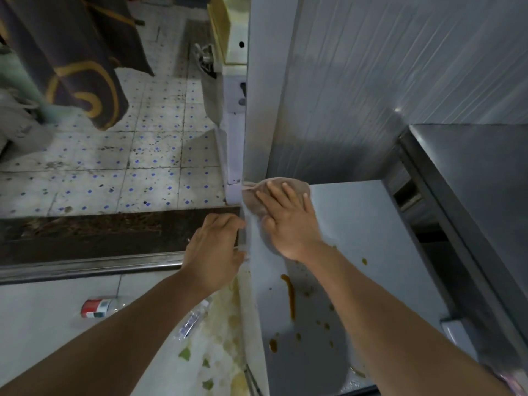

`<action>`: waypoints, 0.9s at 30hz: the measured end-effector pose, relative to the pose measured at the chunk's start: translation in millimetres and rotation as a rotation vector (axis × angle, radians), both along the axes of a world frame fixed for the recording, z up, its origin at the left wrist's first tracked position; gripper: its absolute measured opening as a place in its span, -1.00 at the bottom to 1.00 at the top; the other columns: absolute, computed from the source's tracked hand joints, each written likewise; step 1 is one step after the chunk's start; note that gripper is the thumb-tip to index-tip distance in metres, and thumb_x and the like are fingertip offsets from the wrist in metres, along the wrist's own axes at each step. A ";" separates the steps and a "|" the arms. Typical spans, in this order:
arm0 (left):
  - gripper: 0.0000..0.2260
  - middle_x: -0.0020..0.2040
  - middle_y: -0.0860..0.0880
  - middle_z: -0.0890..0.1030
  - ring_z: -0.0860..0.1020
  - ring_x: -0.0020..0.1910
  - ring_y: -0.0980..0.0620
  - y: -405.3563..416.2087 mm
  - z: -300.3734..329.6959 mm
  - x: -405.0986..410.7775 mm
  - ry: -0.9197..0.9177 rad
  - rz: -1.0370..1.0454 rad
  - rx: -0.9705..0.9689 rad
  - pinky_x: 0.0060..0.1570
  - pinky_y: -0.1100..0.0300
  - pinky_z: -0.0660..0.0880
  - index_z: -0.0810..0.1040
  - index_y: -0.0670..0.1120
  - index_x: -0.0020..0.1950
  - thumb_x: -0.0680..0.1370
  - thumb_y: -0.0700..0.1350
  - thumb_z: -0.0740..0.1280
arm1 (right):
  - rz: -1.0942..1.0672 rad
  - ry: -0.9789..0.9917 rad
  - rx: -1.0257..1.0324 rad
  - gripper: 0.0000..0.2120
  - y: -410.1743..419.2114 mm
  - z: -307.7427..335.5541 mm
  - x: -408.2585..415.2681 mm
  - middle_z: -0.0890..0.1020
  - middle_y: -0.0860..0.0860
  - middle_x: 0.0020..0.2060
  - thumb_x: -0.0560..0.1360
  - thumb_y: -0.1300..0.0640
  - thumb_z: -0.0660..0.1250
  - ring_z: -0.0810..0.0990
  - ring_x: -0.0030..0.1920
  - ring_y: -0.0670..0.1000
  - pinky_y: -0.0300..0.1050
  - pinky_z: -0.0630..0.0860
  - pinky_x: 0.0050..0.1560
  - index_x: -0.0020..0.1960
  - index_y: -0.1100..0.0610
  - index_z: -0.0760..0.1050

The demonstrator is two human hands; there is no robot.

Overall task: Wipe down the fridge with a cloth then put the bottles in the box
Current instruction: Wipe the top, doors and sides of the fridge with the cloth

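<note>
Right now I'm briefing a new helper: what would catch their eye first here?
The right hand pressing a pinkish cloth flat on the white fridge surface, at its far left corner. Nearer the camera, brown sauce streaks on that surface. Lower left, two bottles on the floor.

I see the cloth (258, 195) on the fridge (357, 224) top near its left edge, under my right hand (288, 221). My left hand (214, 250) sits at that edge. Two bottles (98, 307) lie on the floor (43, 324), left of the fridge.
</note>
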State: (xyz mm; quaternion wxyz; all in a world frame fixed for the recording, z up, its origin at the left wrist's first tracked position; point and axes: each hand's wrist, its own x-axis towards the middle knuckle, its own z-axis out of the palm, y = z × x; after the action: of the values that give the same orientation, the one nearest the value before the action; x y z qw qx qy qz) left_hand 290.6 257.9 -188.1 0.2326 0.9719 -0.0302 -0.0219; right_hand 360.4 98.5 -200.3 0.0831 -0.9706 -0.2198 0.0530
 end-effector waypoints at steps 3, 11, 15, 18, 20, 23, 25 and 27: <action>-0.56 0.27 0.03 0.44 0.31 0.30 0.02 11.7 1.7 -0.9 0.057 0.020 0.009 0.26 0.07 0.37 0.43 -0.03 0.30 0.43 -0.13 0.39 | -0.150 -0.117 -0.109 -0.50 -51.2 0.0 14.5 0.08 0.00 0.53 0.60 -0.03 -0.07 -0.03 0.53 0.05 0.11 -0.11 0.50 0.53 -0.04 0.03; -0.54 0.30 0.03 0.41 0.28 0.31 0.03 26.7 5.4 -3.8 0.058 0.022 -0.009 0.24 0.13 0.36 0.39 -0.02 0.33 0.44 -0.13 0.37 | -0.161 -0.019 -0.099 -0.44 0.4 -6.0 5.2 -0.06 -0.03 0.55 0.60 -0.05 -0.02 -0.16 0.53 0.12 0.22 -0.18 0.47 0.54 -0.13 -0.14; -0.51 0.34 0.02 0.37 0.25 0.34 0.02 37.2 7.5 -8.4 0.078 0.001 0.043 0.31 0.10 0.32 0.36 -0.05 0.38 0.46 -0.11 0.36 | -0.007 0.027 -0.037 -0.54 52.7 -6.1 10.3 0.04 -0.06 0.53 0.58 -0.05 0.05 -0.12 0.52 0.10 0.20 -0.24 0.44 0.47 -0.22 0.15; -0.49 0.38 0.01 0.35 0.22 0.38 0.04 41.1 13.2 -13.6 0.097 0.042 0.025 0.31 0.07 0.35 0.33 -0.04 0.40 0.47 -0.11 0.36 | 0.005 0.050 -0.034 -0.56 51.3 -6.0 7.4 -0.01 -0.09 0.53 0.59 -0.04 0.04 -0.17 0.53 0.06 0.16 -0.28 0.44 0.46 -0.21 0.18; -0.49 0.37 0.01 0.36 0.23 0.37 0.03 39.4 17.8 -17.5 0.097 0.042 0.023 0.29 0.06 0.36 0.33 -0.04 0.40 0.47 -0.11 0.36 | 0.019 0.032 -0.021 -0.52 39.2 -6.8 -15.5 -0.10 -0.09 0.54 0.59 -0.04 0.01 -0.22 0.53 0.05 0.13 -0.29 0.44 0.50 -0.19 0.06; -0.50 0.36 -0.02 0.38 0.26 0.36 0.01 31.6 23.6 -22.0 0.101 0.043 0.007 0.29 0.04 0.36 0.35 -0.06 0.39 0.47 -0.13 0.37 | 0.074 0.028 -0.022 -0.50 16.0 -7.3 -67.4 -0.21 -0.13 0.53 0.56 -0.10 -0.13 -0.29 0.51 0.00 0.08 -0.35 0.41 0.50 -0.21 -0.01; -0.51 0.35 -0.03 0.40 0.28 0.36 -0.01 23.2 25.9 -23.2 0.099 0.045 -0.001 0.29 0.02 0.36 0.36 -0.07 0.38 0.46 -0.14 0.36 | 0.104 0.057 -0.004 -0.46 1.6 -7.3 -92.2 -0.26 -0.18 0.50 0.52 -0.13 -0.19 -0.34 0.49 -0.06 0.03 -0.40 0.41 0.51 -0.23 -0.03; -0.53 0.33 -0.03 0.41 0.29 0.35 -0.02 12.7 27.2 -22.5 0.090 0.038 -0.006 0.27 0.03 0.37 0.36 -0.07 0.36 0.46 -0.15 0.36 | 0.095 0.072 0.003 -0.44 -11.1 -9.9 -96.0 -0.25 -0.21 0.49 0.51 -0.15 -0.22 -0.34 0.48 -0.11 0.01 -0.38 0.43 0.52 -0.22 -0.08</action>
State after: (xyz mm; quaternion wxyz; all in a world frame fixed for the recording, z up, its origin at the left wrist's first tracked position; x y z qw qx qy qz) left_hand 268.1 270.7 -161.0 0.2370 0.9696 -0.0011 -0.0609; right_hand 264.4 87.4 -210.2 0.0900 -0.9564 -0.2624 0.0914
